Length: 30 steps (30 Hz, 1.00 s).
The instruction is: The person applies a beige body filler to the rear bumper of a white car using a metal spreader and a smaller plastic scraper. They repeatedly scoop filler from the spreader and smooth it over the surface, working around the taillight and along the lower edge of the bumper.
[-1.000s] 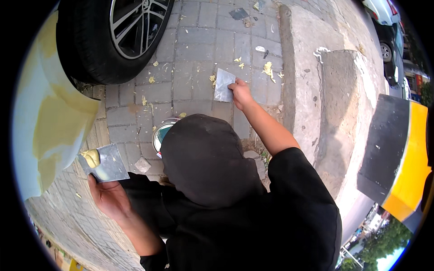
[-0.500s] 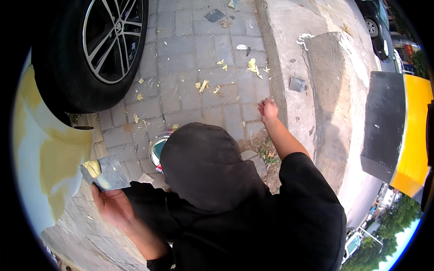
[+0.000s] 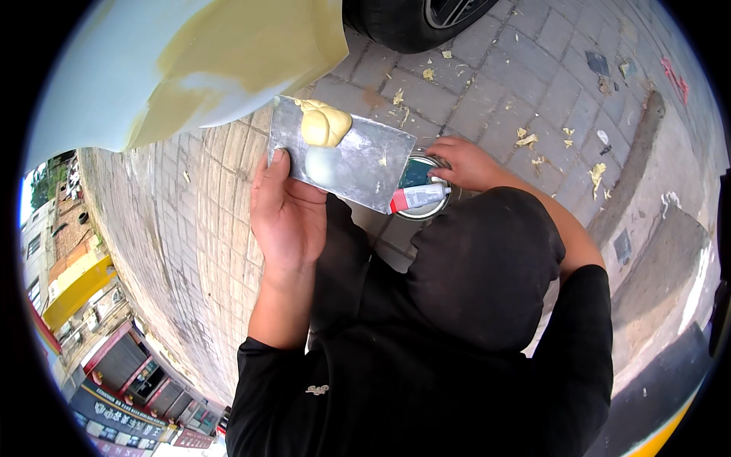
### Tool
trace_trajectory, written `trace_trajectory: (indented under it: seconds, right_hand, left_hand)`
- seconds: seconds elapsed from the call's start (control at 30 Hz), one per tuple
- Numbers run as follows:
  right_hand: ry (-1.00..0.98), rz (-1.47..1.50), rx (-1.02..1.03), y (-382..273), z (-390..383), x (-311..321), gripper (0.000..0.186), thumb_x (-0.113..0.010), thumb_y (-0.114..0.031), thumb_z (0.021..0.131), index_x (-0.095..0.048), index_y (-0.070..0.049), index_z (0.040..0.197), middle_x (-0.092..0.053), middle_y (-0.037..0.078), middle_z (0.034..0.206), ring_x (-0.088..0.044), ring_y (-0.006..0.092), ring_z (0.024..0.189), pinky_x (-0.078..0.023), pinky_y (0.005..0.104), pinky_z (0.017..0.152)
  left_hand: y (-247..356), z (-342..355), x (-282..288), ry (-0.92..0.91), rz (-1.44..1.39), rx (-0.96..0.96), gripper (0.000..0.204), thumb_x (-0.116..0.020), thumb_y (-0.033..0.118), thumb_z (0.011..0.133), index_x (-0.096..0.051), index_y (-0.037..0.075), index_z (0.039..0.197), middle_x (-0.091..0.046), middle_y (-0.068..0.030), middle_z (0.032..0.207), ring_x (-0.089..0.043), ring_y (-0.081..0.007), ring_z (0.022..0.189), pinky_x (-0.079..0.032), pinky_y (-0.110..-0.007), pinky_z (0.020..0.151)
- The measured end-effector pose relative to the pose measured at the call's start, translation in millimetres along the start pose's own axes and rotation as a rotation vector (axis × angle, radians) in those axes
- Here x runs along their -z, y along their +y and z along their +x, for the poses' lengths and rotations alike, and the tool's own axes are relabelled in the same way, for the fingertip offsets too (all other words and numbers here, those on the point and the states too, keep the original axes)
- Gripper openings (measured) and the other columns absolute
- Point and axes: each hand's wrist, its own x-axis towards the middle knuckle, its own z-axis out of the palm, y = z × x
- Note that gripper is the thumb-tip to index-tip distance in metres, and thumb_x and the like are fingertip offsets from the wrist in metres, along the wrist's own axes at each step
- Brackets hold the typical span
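Note:
My left hand (image 3: 290, 217) grips a flat metal plate (image 3: 367, 156) at its near edge, with the thumb on top. A thick lump of pale yellow putty (image 3: 325, 126) sits on the plate's far left part, beside a thin whitish smear. To the right of the plate, an open round tin (image 3: 417, 218) stands on the paving, partly covered by it. A red and white tube (image 3: 420, 197) lies across the tin's top. My right hand (image 3: 470, 163) is at the tin's far right rim, fingers curled in beside the tube's end; what they hold is hidden.
A pale car panel (image 3: 251, 53) with yellowish filler patches is at the upper left, beside a black tyre (image 3: 396, 27). Putty scraps (image 3: 527, 139) litter the grey paving. At the right runs a concrete kerb (image 3: 636, 179). My dark-clothed knee (image 3: 487, 266) rises close to the tin.
The view has swung left toward the car panel. My right hand has come from out over the paving by the kerb to the tin. The left still holds the plate with putty.

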Motion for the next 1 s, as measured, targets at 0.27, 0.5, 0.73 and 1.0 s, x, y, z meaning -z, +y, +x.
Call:
trace_trajectory:
  seconds: [0.27,0.5,0.73,1.0]
  right_hand:
    - [-0.192,-0.123,0.066,-3,40,-12,0.061,-0.081,-0.028,0.074,-0.062,-0.011,0.129,-0.059,0.006,0.130,-0.051,0.0306,0.121,-0.043,0.0422,0.103]
    - [-0.066,0.059,0.089,13,43,-27,0.050,-0.082,-0.021,0.073,-0.068,-0.010,0.120,-0.065,0.008,0.118,-0.056,0.0320,0.114,-0.044,0.0420,0.101]
    - [0.023,0.187,0.028,15,44,-22,0.038,-0.082,-0.014,0.075,-0.060,-0.005,0.105,-0.062,0.014,0.102,-0.059,0.0328,0.102,-0.048,0.0426,0.088]
    - [-0.007,0.288,-0.001,-4,36,2,0.027,-0.073,-0.008,0.083,-0.052,-0.003,0.100,-0.067,0.016,0.096,-0.065,0.0325,0.093,-0.050,0.0416,0.079]
  left_hand:
    - [4,-4,-5,0.036,0.041,0.016,0.036,-0.046,0.015,0.103,-0.050,-0.005,0.132,-0.061,-0.0173,0.131,-0.060,-0.0278,0.122,-0.047,-0.044,0.107]
    - [10,-5,-3,0.044,0.064,0.030,0.036,-0.045,0.016,0.104,-0.049,-0.005,0.133,-0.061,-0.0170,0.131,-0.061,-0.0275,0.120,-0.047,-0.043,0.105]
    - [9,-5,-11,0.091,0.108,0.022,0.033,-0.044,0.017,0.104,-0.051,-0.004,0.129,-0.066,-0.0126,0.118,-0.066,-0.0199,0.096,-0.054,-0.035,0.083]
    - [10,-5,-18,0.089,0.098,0.022,0.032,-0.044,0.017,0.104,-0.052,-0.004,0.128,-0.066,-0.0129,0.118,-0.067,-0.0208,0.098,-0.054,-0.036,0.084]
